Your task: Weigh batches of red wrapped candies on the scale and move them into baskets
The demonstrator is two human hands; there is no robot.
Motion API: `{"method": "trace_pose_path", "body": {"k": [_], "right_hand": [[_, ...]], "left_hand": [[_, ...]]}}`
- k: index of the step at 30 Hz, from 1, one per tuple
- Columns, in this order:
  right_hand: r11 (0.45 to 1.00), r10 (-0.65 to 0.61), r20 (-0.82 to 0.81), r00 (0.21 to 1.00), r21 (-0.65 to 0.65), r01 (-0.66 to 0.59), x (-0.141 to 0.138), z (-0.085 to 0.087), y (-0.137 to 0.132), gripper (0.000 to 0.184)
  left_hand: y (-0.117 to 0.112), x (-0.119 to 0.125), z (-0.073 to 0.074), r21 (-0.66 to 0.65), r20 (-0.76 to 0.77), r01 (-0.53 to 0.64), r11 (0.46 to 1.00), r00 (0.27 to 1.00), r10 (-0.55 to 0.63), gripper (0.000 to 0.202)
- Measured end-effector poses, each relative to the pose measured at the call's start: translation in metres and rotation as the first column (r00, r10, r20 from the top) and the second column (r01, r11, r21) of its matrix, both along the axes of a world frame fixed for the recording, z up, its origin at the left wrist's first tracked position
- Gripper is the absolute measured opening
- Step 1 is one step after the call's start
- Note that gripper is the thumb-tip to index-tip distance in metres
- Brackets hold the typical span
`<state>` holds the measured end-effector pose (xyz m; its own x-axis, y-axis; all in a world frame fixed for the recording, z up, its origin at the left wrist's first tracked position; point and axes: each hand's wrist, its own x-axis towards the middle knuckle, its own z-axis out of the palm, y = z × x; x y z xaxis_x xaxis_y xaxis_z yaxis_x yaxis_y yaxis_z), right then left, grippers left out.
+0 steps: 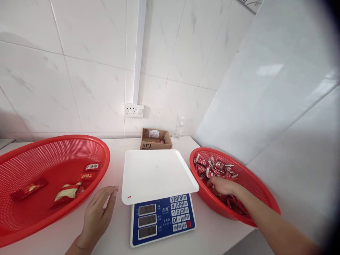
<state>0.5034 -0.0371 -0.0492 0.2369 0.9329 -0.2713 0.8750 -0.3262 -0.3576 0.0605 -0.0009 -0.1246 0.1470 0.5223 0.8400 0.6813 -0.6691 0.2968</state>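
My left hand point(98, 215) hovers over the table between the left red basket and the scale. It is empty, its fingers loosely bent and a gap showing beside the thumb. My right hand point(220, 185) reaches down into the right red basket point(261, 184), among many small red-and-white wrapped packets point(216, 166). Its fingertips are hidden there, so any grip is unclear. Between the hands stands a digital scale point(164, 221) with a bare white pan point(156, 173), apart from tiny red specks at one corner. A few red and cream packets point(67, 191) lie in the left red basket point(53, 141).
Behind the scale, a small cardboard box point(148, 145) holds some red items. A clear plastic bottle point(178, 129) stands beside it near the wall. A socket point(134, 110) is fixed to the tiled wall. The white table's point(114, 233) front edge runs below the right basket.
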Motion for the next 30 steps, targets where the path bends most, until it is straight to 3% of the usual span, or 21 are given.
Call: {"method": "trace_pose_path", "body": {"k": [5, 9, 15, 19, 22, 25, 30], "right_hand": [[0.991, -0.023, -0.045, 0.999, 0.133, 0.029, 0.001, 0.038, 0.013, 0.009], [0.976, 0.038, -0.139, 0.990, 0.219, -0.007, -0.032, 0.058, 0.028, 0.015], [0.974, 0.222, -0.331, 0.917, 0.124, -0.191, -0.105, 0.043, 0.057, 0.030], [0.958, 0.285, -0.361, 0.888, 0.121, -0.259, -0.131, 0.034, 0.068, 0.045], [0.955, 0.271, -0.267, 0.925, 0.194, -0.224, -0.124, 0.037, 0.065, 0.043], [0.955, 0.204, -0.127, 0.971, 0.245, -0.169, -0.092, 0.039, 0.053, 0.031], [0.990, 0.050, 0.060, 0.997, 0.126, -0.058, -0.023, 0.021, 0.025, 0.014]], "left_hand": [[0.001, -0.001, -0.002, -0.038, 0.024, 0.015, 0.999, 1.000, -0.014, 0.016], [0.002, -0.001, -0.004, -0.053, 0.048, 0.025, 0.998, 0.999, -0.023, 0.016], [0.001, -0.001, -0.001, -0.076, 0.028, 0.019, 0.997, 0.999, -0.017, 0.017], [0.001, -0.001, 0.000, -0.069, 0.034, 0.013, 0.998, 0.999, -0.010, 0.016], [0.002, -0.001, -0.001, -0.091, 0.047, 0.008, 0.996, 0.999, -0.003, 0.016], [0.002, -0.002, -0.001, -0.097, 0.042, 0.007, 0.995, 0.999, -0.003, 0.017], [0.002, 0.000, -0.002, -0.078, 0.022, 0.008, 0.997, 1.000, -0.007, 0.018]]}}
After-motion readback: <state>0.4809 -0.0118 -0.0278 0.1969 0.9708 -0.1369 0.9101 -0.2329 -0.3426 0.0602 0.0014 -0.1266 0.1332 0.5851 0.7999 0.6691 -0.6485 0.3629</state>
